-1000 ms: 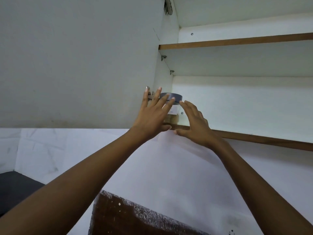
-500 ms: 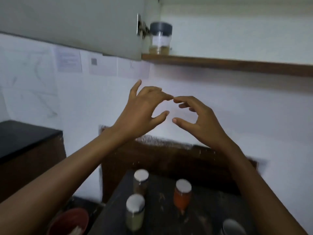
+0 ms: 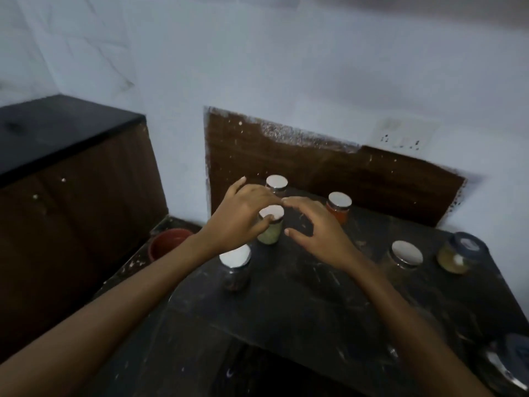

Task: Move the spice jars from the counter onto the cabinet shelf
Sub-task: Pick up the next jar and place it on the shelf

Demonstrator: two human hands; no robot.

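Behind the desk point(image 3: 315, 310), a white wall point(image 3: 286, 53) is carrying a brown panel point(image 3: 372, 173); left of the desk, a black-topped cabinet point(image 3: 71, 181) is standing.

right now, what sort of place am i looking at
Most likely a home kitchen, though the view is dim. Lidded spice jars stand on a dark counter, a socket sits on the wall above a brown board, and a dark-topped cabinet stands at the left.
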